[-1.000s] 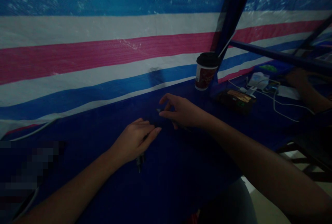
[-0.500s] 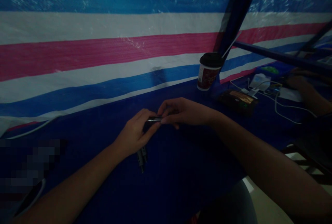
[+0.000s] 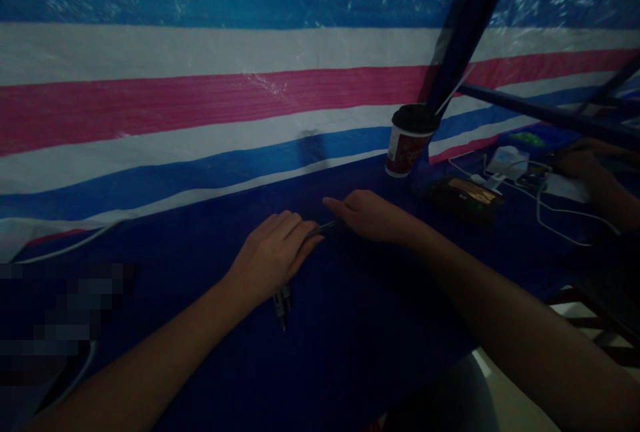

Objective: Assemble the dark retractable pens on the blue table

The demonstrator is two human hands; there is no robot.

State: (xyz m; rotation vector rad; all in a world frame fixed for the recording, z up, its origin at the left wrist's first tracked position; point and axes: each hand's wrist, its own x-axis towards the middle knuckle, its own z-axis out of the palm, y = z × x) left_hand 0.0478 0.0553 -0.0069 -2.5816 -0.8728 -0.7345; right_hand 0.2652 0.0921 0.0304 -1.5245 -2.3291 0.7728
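In the head view my left hand (image 3: 273, 252) is closed, its thumb and fingers pinching one end of a slim, dark pen (image 3: 327, 226). To the right, my right hand (image 3: 370, 214) is curled around the pen's other end, thumb pointing left. Only a thin length shows between the hands; the fingers hide the rest. Just below my left hand, grey pens (image 3: 281, 305) lie side by side on the dark blue table (image 3: 320, 345), pointed tips toward me and upper ends covered by the hand.
A lidded paper cup (image 3: 411, 141) stands behind my right hand, near a blue post (image 3: 465, 32). Right of it lie a dark packet (image 3: 465, 199) and white cables (image 3: 555, 207). Another person's hand (image 3: 583, 162) is at far right. Striped sheeting (image 3: 200, 99) hangs behind the table.
My hands have moved slightly apart, and a thinner length now shows between them where a thicker dark barrel showed before. My right fingers have curled in. The view has shifted slightly.
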